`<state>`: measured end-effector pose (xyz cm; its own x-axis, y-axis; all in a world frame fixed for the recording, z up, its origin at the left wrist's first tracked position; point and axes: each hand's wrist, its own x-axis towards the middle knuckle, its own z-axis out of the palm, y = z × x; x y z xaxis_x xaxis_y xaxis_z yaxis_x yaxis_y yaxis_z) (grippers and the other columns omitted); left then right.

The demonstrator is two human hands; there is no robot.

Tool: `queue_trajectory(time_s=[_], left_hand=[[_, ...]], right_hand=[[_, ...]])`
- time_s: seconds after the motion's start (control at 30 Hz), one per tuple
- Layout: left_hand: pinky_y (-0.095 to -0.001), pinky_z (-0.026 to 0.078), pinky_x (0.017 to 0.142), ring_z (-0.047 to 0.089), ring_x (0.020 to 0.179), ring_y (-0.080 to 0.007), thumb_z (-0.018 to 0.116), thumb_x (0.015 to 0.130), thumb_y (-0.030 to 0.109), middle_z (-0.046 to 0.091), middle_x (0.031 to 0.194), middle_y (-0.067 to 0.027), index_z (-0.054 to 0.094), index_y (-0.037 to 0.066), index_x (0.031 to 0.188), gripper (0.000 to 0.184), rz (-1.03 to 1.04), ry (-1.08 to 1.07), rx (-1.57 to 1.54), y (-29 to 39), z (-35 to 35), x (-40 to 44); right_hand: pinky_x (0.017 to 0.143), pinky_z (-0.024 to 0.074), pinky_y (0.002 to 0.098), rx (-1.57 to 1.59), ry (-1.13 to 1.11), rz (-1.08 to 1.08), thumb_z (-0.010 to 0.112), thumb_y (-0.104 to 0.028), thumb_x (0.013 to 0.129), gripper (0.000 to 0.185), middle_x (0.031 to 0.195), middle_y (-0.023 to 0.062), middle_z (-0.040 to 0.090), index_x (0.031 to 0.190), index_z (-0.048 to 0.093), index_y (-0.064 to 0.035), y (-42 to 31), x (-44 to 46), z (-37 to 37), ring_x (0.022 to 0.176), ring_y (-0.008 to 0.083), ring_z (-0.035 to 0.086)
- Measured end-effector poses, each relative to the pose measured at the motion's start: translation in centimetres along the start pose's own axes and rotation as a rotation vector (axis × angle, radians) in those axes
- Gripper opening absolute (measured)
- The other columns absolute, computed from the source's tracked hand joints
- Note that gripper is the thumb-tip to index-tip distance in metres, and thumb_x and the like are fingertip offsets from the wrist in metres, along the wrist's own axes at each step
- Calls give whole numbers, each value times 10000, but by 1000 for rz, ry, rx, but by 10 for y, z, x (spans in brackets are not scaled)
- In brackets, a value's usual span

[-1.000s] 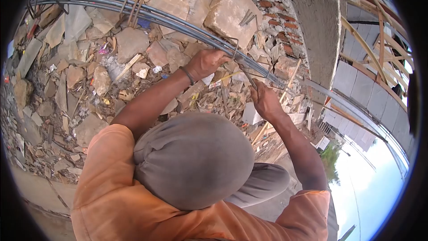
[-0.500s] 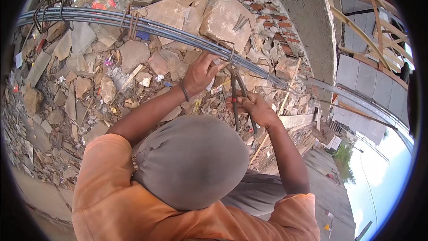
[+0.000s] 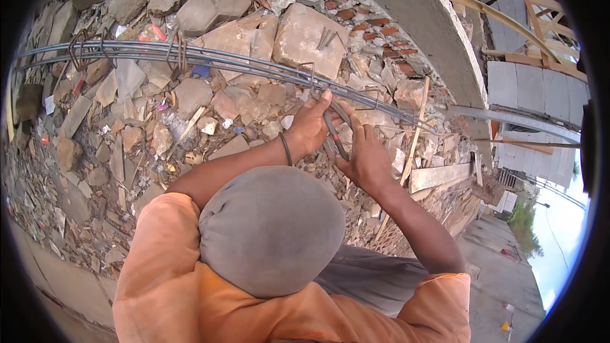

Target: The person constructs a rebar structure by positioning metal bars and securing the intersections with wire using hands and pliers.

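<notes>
Long dark pincers (image 3: 332, 128) reach up to a bundle of steel bars (image 3: 254, 67), their jaws at a wire stirrup (image 3: 311, 76). My right hand (image 3: 367, 160) is wrapped round the handles, back of the hand up. My left hand (image 3: 307, 128), a dark band at its wrist, is closed around the pincers nearer the jaws, thumb up along them. Part of its fingers is hidden behind the tool. Any tie wire at the jaws is too small to make out.
More bent stirrups (image 3: 178, 54) hang on the bars to the left. Broken rubble (image 3: 194, 94) covers the ground. Several short metal pieces (image 3: 326, 39) lie on a concrete slab (image 3: 298, 25). A concrete beam (image 3: 438, 32) and a wooden strip (image 3: 416, 130) are on the right.
My left hand has come down from the bars onto the pincers. My right hand has turned over and its grip on the handles has shifted. The view has moved slightly.
</notes>
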<state>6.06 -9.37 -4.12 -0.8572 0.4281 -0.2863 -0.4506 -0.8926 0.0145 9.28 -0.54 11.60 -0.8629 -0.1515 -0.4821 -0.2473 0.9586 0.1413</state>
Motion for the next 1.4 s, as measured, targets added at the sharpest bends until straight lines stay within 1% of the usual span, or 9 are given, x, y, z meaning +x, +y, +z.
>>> queue_trajectory(time_s=[0.17, 0.3, 0.6, 0.77, 0.87, 1.0, 1.17, 1.3, 1.4], left_hand=[[-468, 426, 1063, 589, 1142, -279, 516, 998, 345, 620, 1141, -141, 537, 50, 1155, 335, 39, -90, -31, -6, 5, 9], [-459, 424, 1057, 589, 1131, -286, 546, 975, 403, 619, 1146, -162, 525, 33, 1165, 417, -64, -25, 85, 4, 4, -4], [-433, 434, 1040, 574, 1161, -276, 533, 944, 531, 611, 1193, -151, 511, 37, 1188, 551, -252, -155, -24, -6, -8, -11], [-399, 395, 1063, 508, 1244, -228, 443, 973, 552, 572, 1283, -139, 492, 32, 1256, 594, -142, -47, 26, -16, 10, -12], [-370, 384, 1047, 479, 1270, -202, 427, 987, 536, 557, 1318, -121, 459, 35, 1325, 606, -89, -127, -19, -22, 17, -1], [-385, 367, 1057, 488, 1259, -208, 476, 993, 468, 563, 1311, -120, 459, 21, 1338, 565, -153, -96, 25, -12, 16, -6], [-400, 420, 1011, 532, 1203, -230, 537, 982, 396, 592, 1232, -144, 518, 39, 1234, 438, -174, -136, 73, -14, -8, 1], [-424, 462, 973, 586, 1128, -251, 573, 957, 432, 641, 1110, -134, 556, 52, 1109, 410, -201, -52, 92, -3, -4, -3], [-430, 464, 974, 600, 1107, -255, 587, 932, 490, 663, 1037, -128, 565, 44, 1074, 469, -226, -109, 12, -2, -2, -4]], right_hand=[[869, 436, 462, -469, 362, -45, 530, -107, 884, 591, 1205, 145, 516, 1427, 335, 21, 44, 8, 35, 1109, 287, 528], [806, 495, 426, -319, 185, -18, 527, -65, 877, 425, 1159, 180, 579, 1288, 461, 24, 36, 9, 36, 973, 296, 606], [542, 518, 334, 1523, -672, 420, 579, -221, 971, 229, 730, 78, 622, 968, 598, 7, 28, 11, 9, 587, 202, 635], [891, 465, 495, 163, 9, 23, 650, -137, 833, 610, 1132, 193, 553, 1345, 374, 50, 4, -8, 3, 1079, 312, 568], [923, 437, 435, -404, 184, 48, 563, -92, 860, 630, 1248, 163, 503, 1427, 321, 38, 19, -4, 25, 1137, 283, 520], [908, 417, 403, -498, 158, 68, 520, -82, 872, 622, 1187, 128, 521, 1444, 308, 40, 32, 7, 20, 1144, 260, 501], [702, 509, 432, -162, 170, -2, 517, -118, 921, 213, 924, 163, 623, 1113, 543, -29, 56, 22, 42, 820, 337, 642], [622, 527, 360, 813, -563, 362, 574, -295, 972, 305, 741, 120, 632, 1021, 595, 5, 36, 17, 24, 681, 219, 643], [637, 532, 372, 1315, -778, 382, 619, -322, 941, 375, 805, 131, 632, 1092, 567, 18, 39, 14, 30, 691, 240, 639]])
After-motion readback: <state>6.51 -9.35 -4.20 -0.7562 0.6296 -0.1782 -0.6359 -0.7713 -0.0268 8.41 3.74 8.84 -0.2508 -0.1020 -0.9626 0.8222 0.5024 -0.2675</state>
